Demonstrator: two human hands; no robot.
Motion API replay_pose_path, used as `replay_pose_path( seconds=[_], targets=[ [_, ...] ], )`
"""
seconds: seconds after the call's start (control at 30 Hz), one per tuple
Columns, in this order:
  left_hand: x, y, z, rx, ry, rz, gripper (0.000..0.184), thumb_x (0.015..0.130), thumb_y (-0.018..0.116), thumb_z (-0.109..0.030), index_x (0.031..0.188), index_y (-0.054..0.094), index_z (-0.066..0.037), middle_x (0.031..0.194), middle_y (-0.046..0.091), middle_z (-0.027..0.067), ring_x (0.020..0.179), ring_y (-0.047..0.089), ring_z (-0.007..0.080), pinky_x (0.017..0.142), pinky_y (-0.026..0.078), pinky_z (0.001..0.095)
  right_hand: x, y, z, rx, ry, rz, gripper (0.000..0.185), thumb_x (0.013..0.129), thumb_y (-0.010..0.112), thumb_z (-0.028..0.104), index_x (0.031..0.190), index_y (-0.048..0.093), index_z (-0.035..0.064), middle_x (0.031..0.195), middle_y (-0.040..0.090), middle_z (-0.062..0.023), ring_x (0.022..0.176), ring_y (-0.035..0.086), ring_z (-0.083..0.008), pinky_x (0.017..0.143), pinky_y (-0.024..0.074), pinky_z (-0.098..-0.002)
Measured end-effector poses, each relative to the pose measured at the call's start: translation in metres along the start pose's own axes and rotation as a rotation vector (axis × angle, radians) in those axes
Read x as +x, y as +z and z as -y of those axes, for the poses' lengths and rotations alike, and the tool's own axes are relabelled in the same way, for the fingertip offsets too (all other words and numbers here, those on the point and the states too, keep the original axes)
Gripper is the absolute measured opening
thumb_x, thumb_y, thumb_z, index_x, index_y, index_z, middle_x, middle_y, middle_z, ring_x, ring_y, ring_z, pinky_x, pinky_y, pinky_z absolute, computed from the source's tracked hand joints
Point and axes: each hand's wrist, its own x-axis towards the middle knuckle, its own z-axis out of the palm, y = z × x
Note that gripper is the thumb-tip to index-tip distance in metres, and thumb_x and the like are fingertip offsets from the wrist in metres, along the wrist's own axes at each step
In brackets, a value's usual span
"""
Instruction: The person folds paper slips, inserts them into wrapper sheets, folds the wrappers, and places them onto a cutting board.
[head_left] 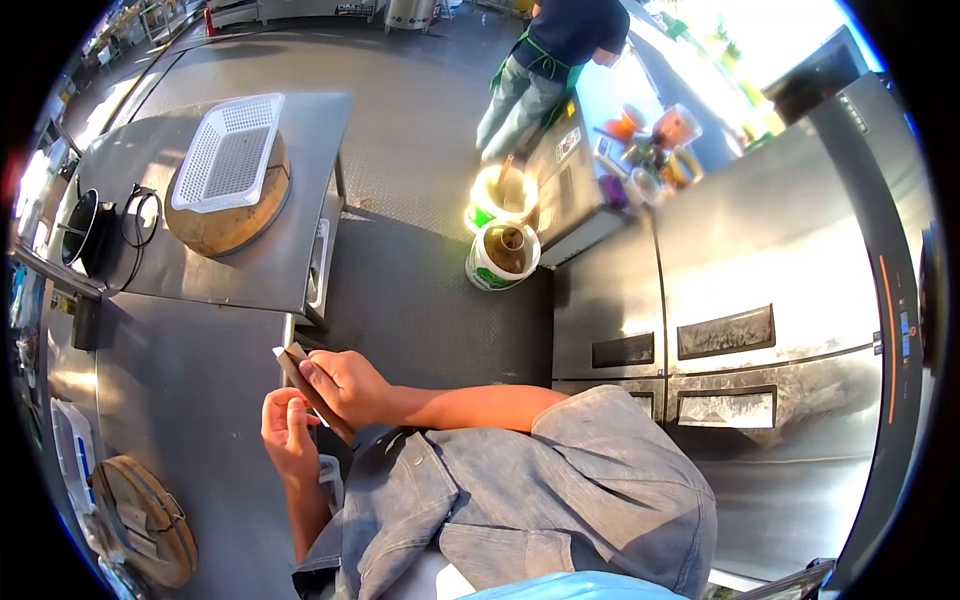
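My right hand (347,390) is closed around a long, flat brownish thing (322,408) with a pale tip, seen nearly edge-on. Its kind does not show clearly. Just beside it, my left hand (287,425) has its fingers curled and thumb bent inward, close to the flat thing's lower part. Whether the left fingers touch it or pinch something small is hidden. Both hands are in front of my chest, by the edge of the steel table (210,400).
A white plastic basket (228,150) sits on a round wooden block (235,235) at the far left. Another round board (150,520) lies lower left. Two buckets (500,262) stand on the floor. Steel cabinets (730,270) line the right. Another person (545,75) stands bent over a far counter.
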Motion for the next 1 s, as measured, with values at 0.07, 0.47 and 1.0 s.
replay_pose_path(
  seconds=[0.07,0.47,1.0],
  targets=[
    [0.037,-0.018,0.001,-0.111,-0.070,0.076,0.019,0.104,0.061,-0.013,0.114,0.065,0.002,0.095,0.068,0.0036,0.074,0.060,0.0070,0.064,0.048,0.0204,0.029,0.006,0.008,-0.012,0.035,-0.007,0.037,0.108,0.048,0.030,0.089,0.062,0.0023,0.076,0.064,-0.0206,0.069,0.063,-0.0412,0.064,0.0487,-0.0447],
    [0.134,-0.065,0.010,-0.143,-0.138,-0.193,0.012,0.101,0.055,-0.007,0.089,0.057,-0.006,0.080,0.055,-0.0046,0.069,0.050,0.0039,0.062,0.042,0.0220,0.183,-0.006,-0.050,0.022,0.231,0.070,0.047,0.104,0.056,0.047,0.129,0.058,0.0072,0.092,0.065,-0.0074,0.081,0.063,-0.0181,0.073,0.0533,-0.0334],
    [0.148,-0.023,-0.019,-0.165,-0.209,-0.725,0.011,0.101,0.054,-0.012,0.091,0.058,-0.009,0.078,0.054,-0.0056,0.068,0.046,0.0030,0.065,0.041,0.0221,0.338,-0.069,-0.159,-0.439,-0.301,0.106,0.013,0.085,0.072,0.016,0.094,0.065,0.0103,0.100,0.062,-0.0213,0.090,0.066,-0.0431,0.076,0.0561,-0.0504]
  ],
)
